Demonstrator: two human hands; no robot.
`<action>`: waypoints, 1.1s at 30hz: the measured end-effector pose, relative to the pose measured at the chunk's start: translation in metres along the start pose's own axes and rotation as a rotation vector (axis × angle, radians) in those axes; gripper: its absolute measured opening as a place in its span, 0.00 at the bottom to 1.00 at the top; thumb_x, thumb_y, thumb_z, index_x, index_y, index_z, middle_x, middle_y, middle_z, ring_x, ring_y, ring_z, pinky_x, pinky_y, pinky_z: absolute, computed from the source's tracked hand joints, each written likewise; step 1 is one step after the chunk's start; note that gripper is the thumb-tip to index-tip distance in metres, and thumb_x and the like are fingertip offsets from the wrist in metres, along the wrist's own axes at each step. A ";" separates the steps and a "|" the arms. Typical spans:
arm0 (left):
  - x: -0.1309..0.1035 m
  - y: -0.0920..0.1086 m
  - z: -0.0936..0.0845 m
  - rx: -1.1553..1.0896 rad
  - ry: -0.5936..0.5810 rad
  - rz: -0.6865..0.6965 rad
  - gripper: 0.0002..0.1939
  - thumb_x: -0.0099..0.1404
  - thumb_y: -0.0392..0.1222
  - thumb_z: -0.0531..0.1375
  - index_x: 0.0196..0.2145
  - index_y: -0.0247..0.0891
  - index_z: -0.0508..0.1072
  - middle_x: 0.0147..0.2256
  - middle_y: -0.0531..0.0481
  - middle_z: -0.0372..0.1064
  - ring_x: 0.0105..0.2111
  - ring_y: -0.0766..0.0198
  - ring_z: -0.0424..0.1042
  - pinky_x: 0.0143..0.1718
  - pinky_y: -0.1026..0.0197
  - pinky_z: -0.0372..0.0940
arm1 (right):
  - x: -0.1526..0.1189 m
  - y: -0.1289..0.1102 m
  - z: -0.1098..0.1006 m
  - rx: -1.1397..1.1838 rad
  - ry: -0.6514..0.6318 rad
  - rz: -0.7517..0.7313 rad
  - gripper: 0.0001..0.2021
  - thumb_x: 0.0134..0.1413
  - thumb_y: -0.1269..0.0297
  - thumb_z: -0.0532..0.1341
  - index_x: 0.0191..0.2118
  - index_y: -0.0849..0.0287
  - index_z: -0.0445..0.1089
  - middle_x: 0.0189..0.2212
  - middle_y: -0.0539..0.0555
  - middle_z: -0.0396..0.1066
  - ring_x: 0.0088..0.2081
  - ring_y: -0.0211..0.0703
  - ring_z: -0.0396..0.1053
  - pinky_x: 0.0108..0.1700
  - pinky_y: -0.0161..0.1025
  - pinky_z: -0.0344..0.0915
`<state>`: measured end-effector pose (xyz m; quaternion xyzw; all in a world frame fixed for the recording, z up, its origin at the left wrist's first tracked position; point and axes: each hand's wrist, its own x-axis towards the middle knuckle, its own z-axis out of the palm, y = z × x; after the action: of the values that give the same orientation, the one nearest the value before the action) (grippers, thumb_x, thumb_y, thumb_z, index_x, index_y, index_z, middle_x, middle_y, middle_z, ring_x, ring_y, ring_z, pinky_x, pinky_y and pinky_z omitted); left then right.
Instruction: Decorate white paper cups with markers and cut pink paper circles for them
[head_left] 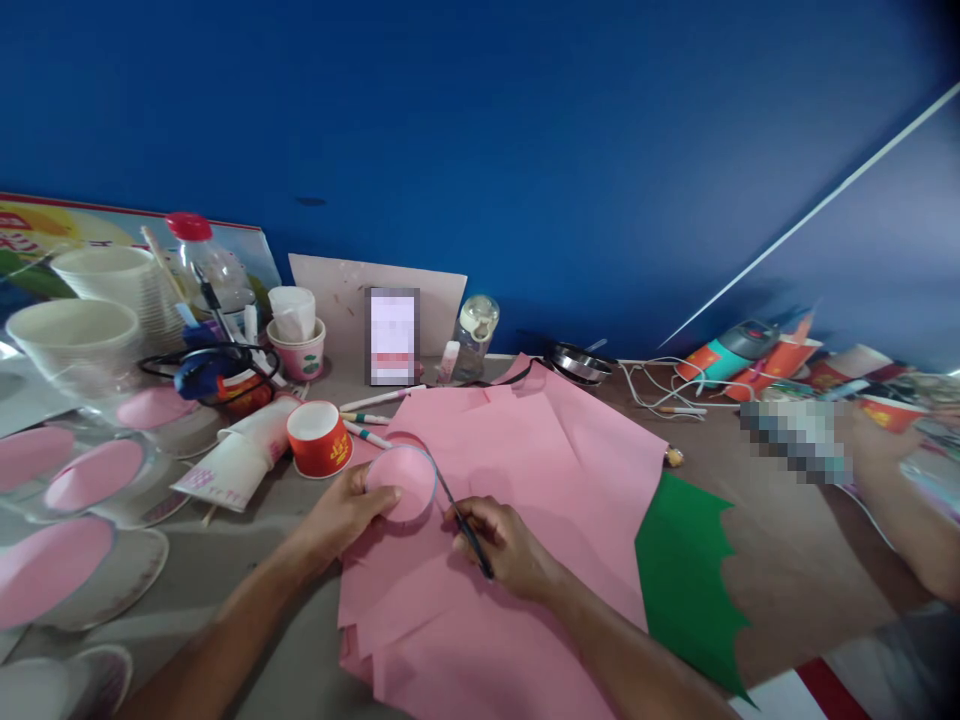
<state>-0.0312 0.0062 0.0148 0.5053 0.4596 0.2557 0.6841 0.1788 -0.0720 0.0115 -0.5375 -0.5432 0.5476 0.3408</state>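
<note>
My left hand (pixel 349 515) pinches a round pink paper piece (pixel 403 482) with a bluish outline, its thumb lying on top. Black-handled scissors (pixel 472 540) are in my right hand (pixel 506 550), with their blades pointing up and left along the circle's right edge. Both hands are above large overlapping pink paper sheets (pixel 555 450) spread over the table. Just left of the circle stands a red paper cup (pixel 319 440). Several pens lie above it, among them a white one (pixel 384 397).
Plates with pink circles (pixel 94 475), stacked cups (pixel 71 340) and a red-capped bottle (pixel 214 270) crowd the left. A phone (pixel 394 335) and glass jar (pixel 478 325) stand behind. Right are green paper (pixel 686 575), cables (pixel 649 385) and another person's arm (pixel 900 510).
</note>
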 end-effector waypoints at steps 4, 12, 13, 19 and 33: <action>-0.002 0.005 0.000 0.009 -0.008 -0.006 0.10 0.49 0.45 0.62 0.23 0.36 0.68 0.17 0.55 0.64 0.16 0.69 0.60 0.18 0.67 0.52 | 0.000 0.001 0.000 -0.019 0.005 0.016 0.08 0.48 0.65 0.62 0.36 0.62 0.71 0.21 0.46 0.62 0.21 0.31 0.54 0.24 0.31 0.54; -0.001 0.002 -0.007 0.053 -0.027 0.021 0.10 0.49 0.45 0.61 0.23 0.36 0.67 0.17 0.57 0.62 0.15 0.71 0.57 0.17 0.67 0.49 | 0.001 0.007 -0.002 -0.082 0.002 -0.024 0.08 0.48 0.65 0.63 0.35 0.61 0.71 0.21 0.46 0.62 0.21 0.32 0.55 0.24 0.30 0.56; -0.001 0.002 -0.008 0.056 -0.035 0.021 0.09 0.49 0.45 0.61 0.23 0.36 0.67 0.16 0.57 0.61 0.15 0.71 0.57 0.17 0.67 0.49 | 0.001 0.008 -0.002 -0.087 0.006 -0.027 0.08 0.48 0.64 0.63 0.35 0.61 0.71 0.21 0.47 0.63 0.21 0.32 0.55 0.24 0.30 0.55; 0.002 0.003 -0.007 0.087 0.058 0.066 0.12 0.49 0.46 0.63 0.19 0.36 0.66 0.15 0.56 0.61 0.15 0.71 0.57 0.18 0.67 0.49 | 0.002 0.005 -0.002 -0.052 0.060 -0.052 0.09 0.50 0.61 0.62 0.35 0.62 0.71 0.20 0.46 0.61 0.21 0.32 0.55 0.24 0.31 0.54; 0.005 -0.004 0.004 -0.433 0.029 0.052 0.14 0.50 0.47 0.68 0.27 0.33 0.75 0.21 0.47 0.74 0.23 0.61 0.72 0.29 0.58 0.67 | 0.013 0.016 -0.004 -0.801 0.601 -0.313 0.21 0.47 0.70 0.59 0.50 0.60 0.66 0.36 0.55 0.74 0.39 0.48 0.69 0.46 0.44 0.58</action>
<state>-0.0259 0.0068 0.0096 0.3543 0.3908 0.3733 0.7631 0.1833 -0.0613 -0.0057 -0.6716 -0.6620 0.0611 0.3271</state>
